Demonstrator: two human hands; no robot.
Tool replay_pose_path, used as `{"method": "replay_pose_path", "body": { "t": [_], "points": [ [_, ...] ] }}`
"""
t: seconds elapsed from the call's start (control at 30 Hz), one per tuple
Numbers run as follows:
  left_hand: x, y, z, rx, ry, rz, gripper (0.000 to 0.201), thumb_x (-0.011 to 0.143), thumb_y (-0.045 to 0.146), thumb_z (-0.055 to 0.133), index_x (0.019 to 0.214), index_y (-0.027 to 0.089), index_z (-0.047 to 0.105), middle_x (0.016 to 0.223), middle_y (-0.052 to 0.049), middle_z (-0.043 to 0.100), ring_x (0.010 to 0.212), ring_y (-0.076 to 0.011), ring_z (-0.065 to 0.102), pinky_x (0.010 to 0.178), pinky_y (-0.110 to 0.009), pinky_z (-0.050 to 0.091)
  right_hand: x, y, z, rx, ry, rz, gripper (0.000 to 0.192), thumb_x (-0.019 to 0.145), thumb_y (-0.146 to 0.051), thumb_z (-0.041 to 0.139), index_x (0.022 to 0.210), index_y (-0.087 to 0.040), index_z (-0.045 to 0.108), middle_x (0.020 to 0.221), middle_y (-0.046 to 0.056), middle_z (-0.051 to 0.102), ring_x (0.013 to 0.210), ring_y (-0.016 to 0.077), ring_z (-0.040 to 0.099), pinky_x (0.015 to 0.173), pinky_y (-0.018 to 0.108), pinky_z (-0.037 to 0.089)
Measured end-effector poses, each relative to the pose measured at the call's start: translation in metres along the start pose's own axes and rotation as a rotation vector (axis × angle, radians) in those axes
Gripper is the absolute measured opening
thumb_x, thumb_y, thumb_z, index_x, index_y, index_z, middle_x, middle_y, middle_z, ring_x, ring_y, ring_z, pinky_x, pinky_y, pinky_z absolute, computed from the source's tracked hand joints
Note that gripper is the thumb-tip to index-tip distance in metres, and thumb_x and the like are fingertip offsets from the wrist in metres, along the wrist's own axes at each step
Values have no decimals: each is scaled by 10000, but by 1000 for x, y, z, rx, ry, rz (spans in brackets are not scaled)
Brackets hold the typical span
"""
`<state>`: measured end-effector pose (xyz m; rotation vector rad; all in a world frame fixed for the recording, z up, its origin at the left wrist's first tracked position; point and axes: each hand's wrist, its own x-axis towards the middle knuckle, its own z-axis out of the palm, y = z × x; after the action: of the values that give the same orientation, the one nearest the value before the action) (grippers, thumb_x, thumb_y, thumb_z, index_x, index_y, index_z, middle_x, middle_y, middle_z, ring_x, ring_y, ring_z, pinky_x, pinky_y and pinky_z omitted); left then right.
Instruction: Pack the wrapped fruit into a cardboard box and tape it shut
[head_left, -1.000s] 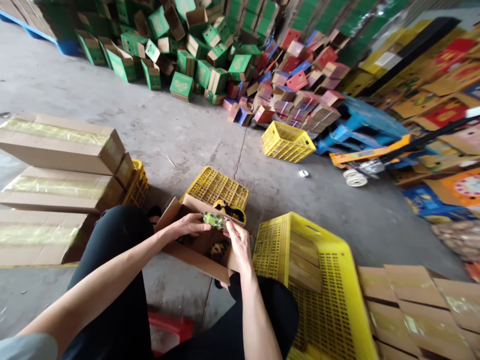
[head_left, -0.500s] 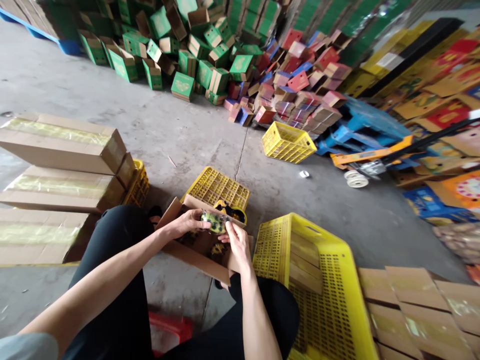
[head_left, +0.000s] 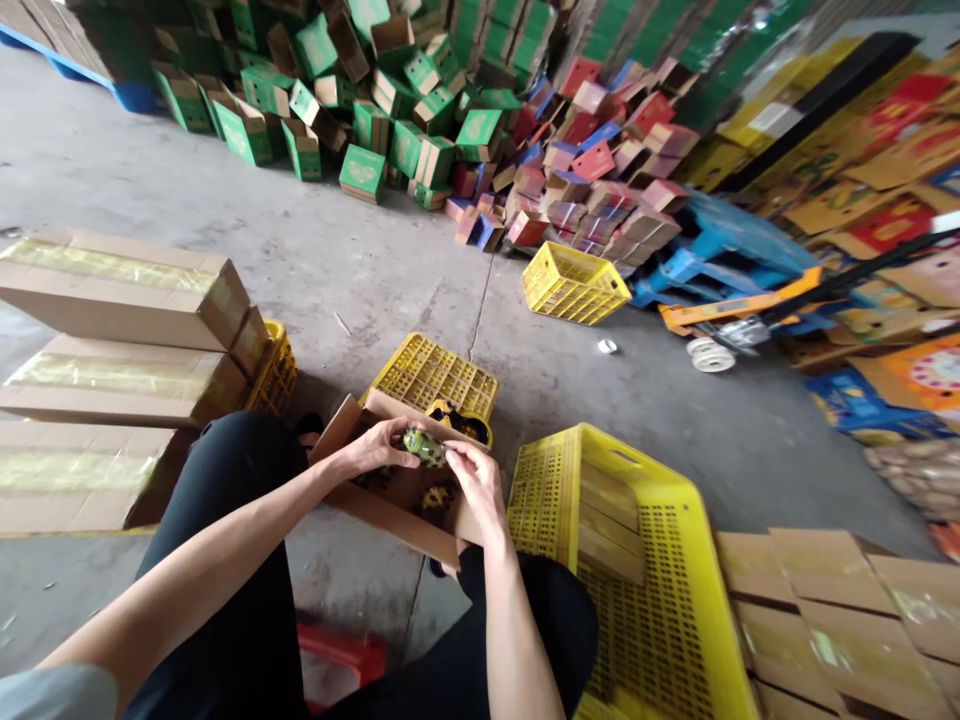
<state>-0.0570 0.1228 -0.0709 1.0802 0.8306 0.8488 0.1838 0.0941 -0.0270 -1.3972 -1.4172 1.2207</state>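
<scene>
Between my hands is a small green-and-black patterned item (head_left: 424,448), with a shiny surface that looks like clear wrap. My left hand (head_left: 379,446) is closed around its left end. At its right end my right hand (head_left: 472,474) pinches the edge with thumb and fingers. Directly below, an open cardboard box (head_left: 390,520) sits between my knees with its flaps spread. Inside it lies a yellow-and-black item (head_left: 436,500); other contents are dark and partly hidden by my left hand. A yellow-and-black object (head_left: 457,420) is just behind the box's far flap.
An upturned yellow crate (head_left: 420,365) lies behind the box. A large yellow crate (head_left: 675,570) holding cartons stands at my right knee, with flat cartons (head_left: 847,640) beyond. Taped cartons (head_left: 112,370) are stacked left. Farther off are a small yellow crate (head_left: 574,285) and a pallet jack (head_left: 742,310).
My right fingers have moved from the front of the green-and-black item to its upper right edge. The item has turned slightly in my hands.
</scene>
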Motion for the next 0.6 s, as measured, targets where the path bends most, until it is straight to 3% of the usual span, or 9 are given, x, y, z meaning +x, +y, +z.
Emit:
{"method": "replay_pose_path", "body": {
  "t": [0.3,0.6],
  "points": [
    [0,1,1,12,-15,-10,672,679,440,989,1244,182,733,1130,-74,773,1053,-263,704,1002,-379,506,1,11,-1,-33,40,-7,309,909,-505,729,1004,-229,828,996,74,820,907,262,757,860,386,618],
    [-2,9,4,-20,-36,-53,641,715,499,964,1223,173,744,1152,-92,783,1083,-280,719,1016,-389,511,3,14,0,-2,67,22,327,901,-541,726,978,-236,818,1039,82,818,955,283,755,868,402,620]
  ]
}}
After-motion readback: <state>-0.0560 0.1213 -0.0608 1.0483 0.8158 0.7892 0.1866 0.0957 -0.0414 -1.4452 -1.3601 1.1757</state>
